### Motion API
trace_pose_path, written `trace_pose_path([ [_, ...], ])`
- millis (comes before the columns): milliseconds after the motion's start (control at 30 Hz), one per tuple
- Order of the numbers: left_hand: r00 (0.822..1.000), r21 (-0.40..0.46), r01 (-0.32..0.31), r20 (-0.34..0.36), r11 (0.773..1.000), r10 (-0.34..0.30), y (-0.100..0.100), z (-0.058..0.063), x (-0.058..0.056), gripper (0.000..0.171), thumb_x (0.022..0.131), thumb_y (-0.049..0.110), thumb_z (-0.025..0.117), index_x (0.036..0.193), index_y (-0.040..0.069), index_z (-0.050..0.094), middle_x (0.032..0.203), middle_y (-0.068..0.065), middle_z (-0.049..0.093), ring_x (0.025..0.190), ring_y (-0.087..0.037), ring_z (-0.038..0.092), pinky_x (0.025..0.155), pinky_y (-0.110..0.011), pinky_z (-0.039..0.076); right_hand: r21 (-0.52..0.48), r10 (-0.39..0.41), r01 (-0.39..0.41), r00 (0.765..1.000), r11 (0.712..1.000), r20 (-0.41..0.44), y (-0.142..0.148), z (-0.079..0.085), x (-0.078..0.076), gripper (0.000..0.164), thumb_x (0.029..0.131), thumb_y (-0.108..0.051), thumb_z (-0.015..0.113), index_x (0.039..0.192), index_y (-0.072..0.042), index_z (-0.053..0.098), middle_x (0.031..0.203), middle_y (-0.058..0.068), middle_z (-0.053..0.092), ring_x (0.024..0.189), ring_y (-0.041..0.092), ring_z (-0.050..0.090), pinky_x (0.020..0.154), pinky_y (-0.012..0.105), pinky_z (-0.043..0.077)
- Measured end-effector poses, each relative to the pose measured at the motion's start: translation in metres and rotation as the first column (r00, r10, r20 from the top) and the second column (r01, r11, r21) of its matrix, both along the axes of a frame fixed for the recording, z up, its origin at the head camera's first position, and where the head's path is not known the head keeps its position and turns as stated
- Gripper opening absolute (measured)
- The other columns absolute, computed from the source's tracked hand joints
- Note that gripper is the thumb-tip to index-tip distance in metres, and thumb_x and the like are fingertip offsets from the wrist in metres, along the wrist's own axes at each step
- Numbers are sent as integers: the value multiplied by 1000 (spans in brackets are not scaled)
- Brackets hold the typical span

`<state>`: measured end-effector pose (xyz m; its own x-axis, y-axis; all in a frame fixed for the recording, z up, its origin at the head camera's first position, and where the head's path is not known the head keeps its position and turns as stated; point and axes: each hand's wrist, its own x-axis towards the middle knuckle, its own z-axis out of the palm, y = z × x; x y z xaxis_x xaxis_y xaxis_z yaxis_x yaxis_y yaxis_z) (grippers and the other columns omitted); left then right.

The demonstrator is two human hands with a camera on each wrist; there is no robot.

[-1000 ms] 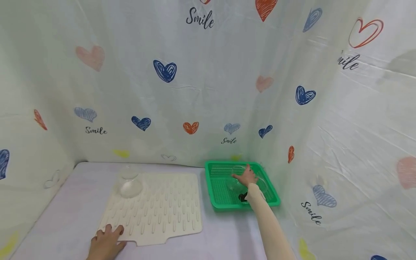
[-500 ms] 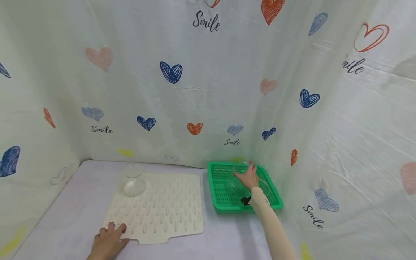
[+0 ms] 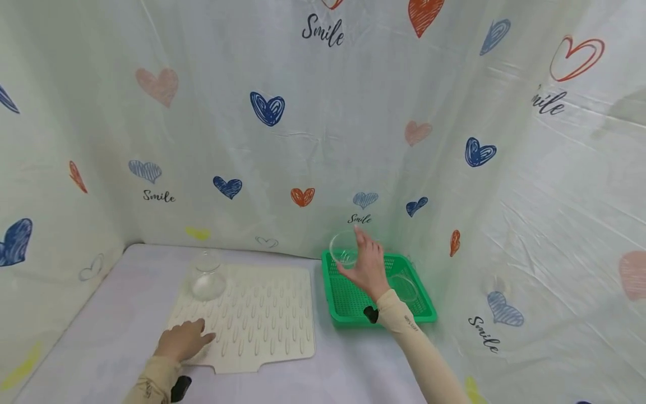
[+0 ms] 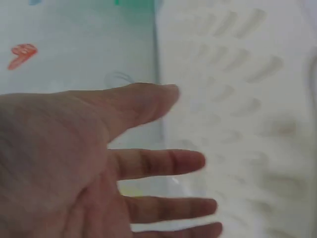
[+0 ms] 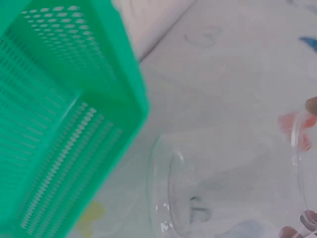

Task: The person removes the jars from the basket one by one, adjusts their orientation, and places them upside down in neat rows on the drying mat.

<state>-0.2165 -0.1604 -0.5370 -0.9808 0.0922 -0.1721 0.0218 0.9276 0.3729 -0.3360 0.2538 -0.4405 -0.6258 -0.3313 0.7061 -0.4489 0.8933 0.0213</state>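
Clear, the cup [image 3: 344, 248] your right hand [image 3: 367, 268] grips sits right of centre in the head view; only the right wrist view shows it side-on. Your left hand [image 3: 181, 340], lower left, has straight fingers.

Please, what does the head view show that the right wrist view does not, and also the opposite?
Only the head view: the left hand, a clear container on the white mat, and a clear round piece inside the green basket.
Only the right wrist view: no further object, but a side-on close-up of the held container. The pale patch at its top I cannot identify.
Both: the held container, the basket, the patterned curtain and the right hand, of which the wrist view shows only fingertips at its edge.
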Motion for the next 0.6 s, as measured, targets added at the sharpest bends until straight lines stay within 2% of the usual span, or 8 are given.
trace_pose_path([
  [67, 996, 59, 21, -83, 998, -17, 12, 19, -9, 49, 92, 38, 62, 113, -6, 60, 95, -22, 68, 75, -33, 65, 67, -50, 53, 73, 31, -27, 998, 997, -55, -13, 5, 7, 111, 69, -46, 80, 154, -14, 17, 136, 19, 50, 109, 39, 56, 94, 56, 43],
  [133, 987, 137, 49, -162, 989, -26, 28, 38, -17, 54, 93, 39, 61, 123, -6, 55, 106, -24, 66, 84, -34, 66, 71, -49, 54, 149, 57, -43, 994, 988, -90, -24, 8, 14, 112, 67, -47, 81, 154, -15, 18, 134, 17, 51, 108, 38, 56, 91, 55, 44],
  [233, 966, 260, 118, -253, 958, -50, 56, 60, -29, 71, 92, 50, 60, 137, -3, 44, 126, -27, 59, 101, -38, 64, 79, -49, 54, 268, 76, -42, 990, 963, -121, -42, 10, 25, 113, 66, -50, 79, 155, -18, 16, 134, 16, 53, 109, 36, 55, 90, 53, 46],
  [300, 957, 328, 160, -283, 931, -65, 74, 72, -35, 82, 89, 58, 59, 144, 2, 36, 136, -25, 52, 114, -41, 59, 88, -53, 51, 336, 83, -35, 988, 941, -131, -53, 10, 31, 115, 65, -53, 79, 155, -21, 15, 134, 15, 52, 110, 35, 55, 91, 52, 46],
  [433, 935, 393, 241, -341, 888, -103, 105, 83, -43, 96, 82, 65, 63, 150, 8, 27, 144, -22, 46, 125, -40, 52, 96, -56, 47, 431, 99, -42, 989, 901, -110, -74, 8, 45, 116, 65, -58, 78, 155, -27, 11, 136, 14, 50, 112, 35, 54, 96, 50, 43],
  [500, 922, 403, 274, -368, 873, -120, 116, 84, -45, 98, 80, 62, 67, 151, 10, 25, 146, -20, 44, 126, -40, 51, 96, -56, 47, 464, 110, -57, 990, 884, -88, -84, 5, 53, 117, 65, -59, 78, 155, -29, 9, 137, 14, 49, 113, 35, 54, 99, 50, 42],
  [600, 903, 396, 313, -405, 863, -142, 127, 81, -46, 101, 77, 55, 74, 153, 11, 24, 148, -18, 43, 125, -39, 52, 96, -55, 48, 507, 125, -71, 990, 859, -72, -96, 0, 63, 120, 63, -61, 79, 155, -31, 8, 136, 13, 48, 113, 34, 54, 100, 49, 42],
])
